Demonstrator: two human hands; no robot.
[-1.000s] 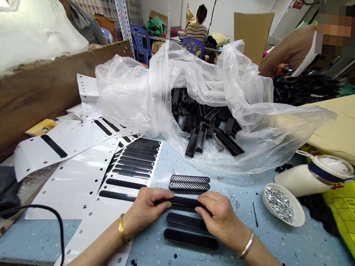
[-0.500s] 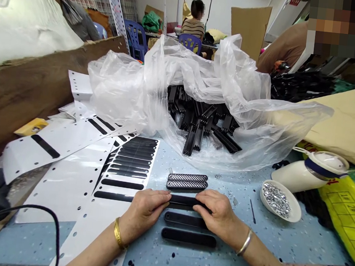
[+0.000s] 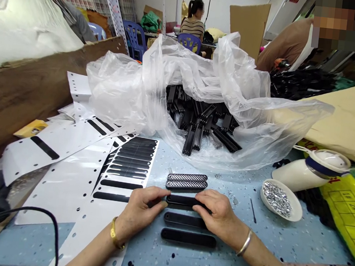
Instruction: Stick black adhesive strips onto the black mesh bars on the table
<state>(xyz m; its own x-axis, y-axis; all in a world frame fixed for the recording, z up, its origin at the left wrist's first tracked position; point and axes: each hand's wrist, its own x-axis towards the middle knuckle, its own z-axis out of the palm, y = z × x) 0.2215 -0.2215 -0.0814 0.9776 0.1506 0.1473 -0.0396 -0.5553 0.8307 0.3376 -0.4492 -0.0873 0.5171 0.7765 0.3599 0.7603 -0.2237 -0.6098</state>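
Observation:
My right hand (image 3: 220, 207) pinches the right end of a long black plastic piece (image 3: 180, 200) with rounded ends and a small hole at its left. At that left end is my left hand (image 3: 144, 208), thumb and fingers parted around the tip; whether they touch it I cannot tell. Below lie two similar smooth black pieces, the nearer one (image 3: 188, 237) in full view and the upper one (image 3: 182, 220) partly behind my right fingers. Just above, two black pieces with a diamond-patterned face (image 3: 186, 181) lie side by side.
Left of my hands are white sheets with black adhesive-looking strips (image 3: 130, 162). A clear plastic bag (image 3: 184, 72) of black parts (image 3: 198, 118) stands behind. To the right are a bowl (image 3: 296, 211) of small silvery bits and a white bottle (image 3: 290, 174). A black cable (image 3: 51, 213) curves at left.
My left fingers have loosened and shifted slightly left, uncovering the hole at the black piece's left end. My right hand keeps its place on the other end.

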